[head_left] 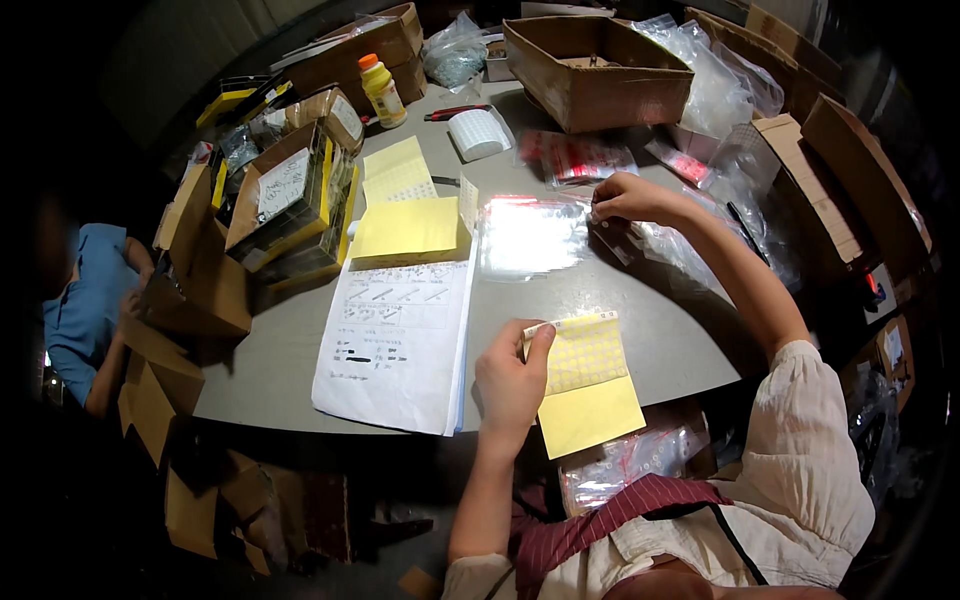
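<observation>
My left hand grips a yellow sticker sheet at its upper left corner, thumb on top. Rows of small round labels cover the sheet's upper part; its lower part is plain yellow. Farther off, my right hand is closed in a pinch at the right edge of a stack of shiny transparent plastic bags. What lies between those fingertips is too small to make out. Left of the bags lies a stack of handwritten papers, with another yellow sheet over its top.
Cardboard boxes and loose plastic bags line the table's far and right sides. A yellow bottle, a roll of white labels and a red cutter stand or lie behind the papers. Another person is at the left.
</observation>
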